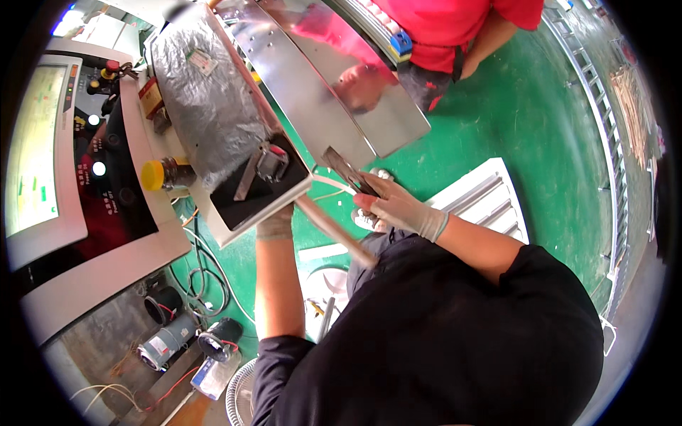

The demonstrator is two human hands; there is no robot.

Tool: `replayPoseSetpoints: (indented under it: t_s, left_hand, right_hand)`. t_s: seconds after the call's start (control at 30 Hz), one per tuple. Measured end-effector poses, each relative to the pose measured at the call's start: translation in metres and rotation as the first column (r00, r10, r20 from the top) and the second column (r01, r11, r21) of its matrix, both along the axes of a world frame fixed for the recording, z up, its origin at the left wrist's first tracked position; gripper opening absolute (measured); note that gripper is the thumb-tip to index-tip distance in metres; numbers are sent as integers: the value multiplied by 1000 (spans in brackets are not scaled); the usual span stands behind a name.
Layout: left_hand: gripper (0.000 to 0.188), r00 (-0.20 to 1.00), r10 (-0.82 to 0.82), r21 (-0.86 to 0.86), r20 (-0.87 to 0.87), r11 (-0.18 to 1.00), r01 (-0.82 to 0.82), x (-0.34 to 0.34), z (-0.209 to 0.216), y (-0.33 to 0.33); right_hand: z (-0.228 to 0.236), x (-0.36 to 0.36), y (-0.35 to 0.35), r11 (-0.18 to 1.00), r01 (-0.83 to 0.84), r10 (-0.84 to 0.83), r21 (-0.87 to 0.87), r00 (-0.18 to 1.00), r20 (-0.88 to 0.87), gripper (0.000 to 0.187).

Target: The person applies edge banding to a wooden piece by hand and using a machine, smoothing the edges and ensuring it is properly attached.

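My right hand (401, 208), in a pale glove, is closed around a narrow, flat grey metal piece (344, 169) pointing up and left. My left hand (275, 224), also gloved, reaches up beneath the corner of a pale tray (264, 216); its fingers are hidden behind the tray. A light-brown stick-like bar (335, 231) runs from that corner toward my body. On the tray's black pad (243, 206) lies a measuring tool (271, 163) with a metal blade. Crumpled grey plastic sheeting (206, 92) covers the tray's far part.
A control panel (110, 170) with a lit screen stands left, near a yellow-lidded jar (153, 175). Shiny metal sheets (305, 92) extend ahead. Beyond them stands a person in a red shirt (440, 28). A white ribbed panel (483, 195) and cables (209, 284) lie on the green floor.
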State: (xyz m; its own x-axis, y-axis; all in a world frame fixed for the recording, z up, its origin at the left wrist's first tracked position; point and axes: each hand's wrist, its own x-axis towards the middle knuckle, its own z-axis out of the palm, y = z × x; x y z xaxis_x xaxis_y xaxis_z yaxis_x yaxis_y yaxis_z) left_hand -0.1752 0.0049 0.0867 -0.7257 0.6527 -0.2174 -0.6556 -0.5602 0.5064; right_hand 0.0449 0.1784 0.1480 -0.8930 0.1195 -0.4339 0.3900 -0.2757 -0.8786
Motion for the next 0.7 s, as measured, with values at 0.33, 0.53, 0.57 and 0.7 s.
replayPoseSetpoints:
  t_s: [0.33,0.53,0.57,0.7]
  left_hand:
    - [37,998,20,-317,-60,948,-38,55,55,66]
    - [37,968,109,-276,-226,946,-171,25,37,110]
    - [35,950,151,-238,-272,946,-218,20,31,113]
    - [31,964,101,-316,-247,932,-179,35,38,142]
  right_hand:
    - [-9,40,0,951,-16,82,309,976,-204,73]
    - [14,62,25,819,9,107,573,980,-169,68]
    - [14,63,30,811,14,105,584,980,-169,68]
    - [14,66,54,769,140,0,623,976,-219,62]
